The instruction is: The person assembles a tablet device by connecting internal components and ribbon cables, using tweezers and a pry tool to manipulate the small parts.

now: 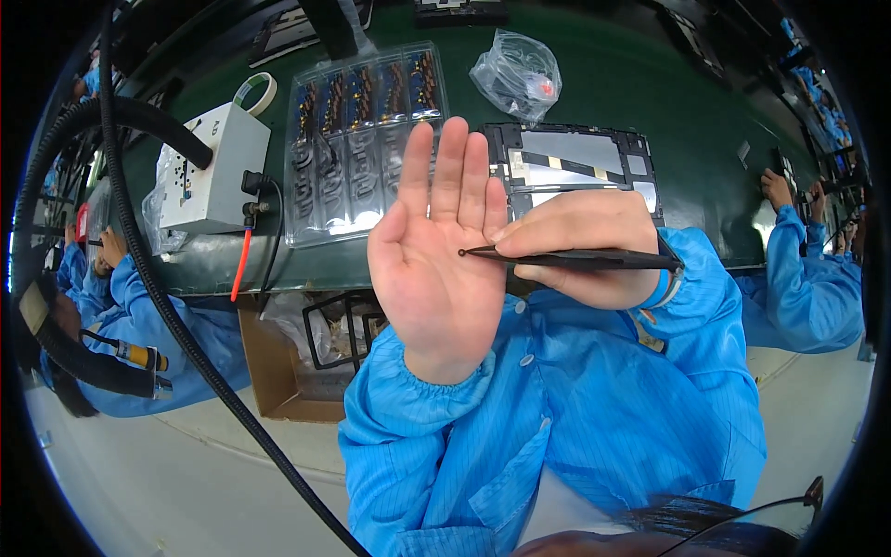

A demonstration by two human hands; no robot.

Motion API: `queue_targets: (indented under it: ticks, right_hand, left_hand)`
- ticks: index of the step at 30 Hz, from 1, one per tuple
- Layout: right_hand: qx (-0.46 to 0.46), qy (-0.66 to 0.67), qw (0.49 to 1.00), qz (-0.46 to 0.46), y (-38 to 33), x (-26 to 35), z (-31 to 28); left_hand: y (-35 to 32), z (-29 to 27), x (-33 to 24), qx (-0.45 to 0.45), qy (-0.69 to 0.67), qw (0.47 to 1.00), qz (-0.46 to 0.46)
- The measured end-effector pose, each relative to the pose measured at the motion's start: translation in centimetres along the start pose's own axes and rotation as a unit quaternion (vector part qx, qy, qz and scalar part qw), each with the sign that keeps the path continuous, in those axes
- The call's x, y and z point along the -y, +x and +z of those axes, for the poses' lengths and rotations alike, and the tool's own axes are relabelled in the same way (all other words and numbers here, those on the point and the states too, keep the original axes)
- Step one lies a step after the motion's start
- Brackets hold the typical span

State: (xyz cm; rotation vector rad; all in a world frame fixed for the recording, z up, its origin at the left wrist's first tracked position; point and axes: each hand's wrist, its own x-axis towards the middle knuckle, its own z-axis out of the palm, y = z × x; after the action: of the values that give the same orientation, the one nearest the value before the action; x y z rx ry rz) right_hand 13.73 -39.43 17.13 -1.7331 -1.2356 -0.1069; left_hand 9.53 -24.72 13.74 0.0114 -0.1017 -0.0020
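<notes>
Palm up and fingers stretched out, my left hand (444,251) is held in front of the bench edge. My right hand (585,243) pinches slim black tweezers (603,261) from the right side. Their narrow tip reaches over my left palm. At that tip is a tiny dark ring-shaped piece (461,252); whether it is gripped or lies on the skin I cannot tell. Behind my right hand a flat black-framed device panel (575,153) with silvery areas lies on the bench, partly covered by the hand.
A clear compartment tray (367,139) holds several small circuit parts. Left of it stand a white control box (215,167) and a tape roll (255,93). A crumpled clear bag (517,74) lies behind. A black hose (176,325) crosses the left. Below the bench is a cardboard box (269,362). Other people sit at both sides.
</notes>
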Motion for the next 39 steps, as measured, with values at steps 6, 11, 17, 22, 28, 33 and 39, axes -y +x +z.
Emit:
queue_targets:
  ticks: [6, 11, 17, 22, 28, 33, 39]
  right_hand:
    - [0.010, 0.020, 1.000, -0.009, 0.1, -0.4, 0.2]
    - [-0.006, 0.028, 1.000, 0.000, -0.1, -0.9, 0.7]
    - [-0.004, 0.035, 0.999, 0.001, 0.2, -0.7, 1.1]
    - [-0.009, 0.033, 0.999, 0.000, 0.3, -0.8, 1.4]
    - [-0.009, 0.050, 0.999, 0.015, 0.7, -1.2, 1.7]
    - [-0.025, 0.113, 0.993, 0.027, 2.0, -1.0, 3.4]
    - [0.000, 0.367, 0.926, 0.090, 8.6, -2.6, 16.0]
  left_hand:
    - [0.2, 0.0, -0.1, -0.004, 0.006, 1.000, -0.001]
    - [0.2, -0.2, -0.1, -0.021, 0.017, 1.000, 0.009]
    - [-0.1, -0.3, -0.4, -0.017, 0.015, 1.000, 0.016]
    - [-0.1, -0.2, -0.7, -0.024, 0.020, 0.999, 0.022]
    - [-0.1, -0.3, -1.2, -0.015, 0.027, 0.999, 0.038]
    - [-1.0, -0.6, -3.0, -0.006, 0.060, 0.995, 0.077]
    - [-3.7, -4.1, -11.8, -0.167, 0.275, 0.877, 0.358]
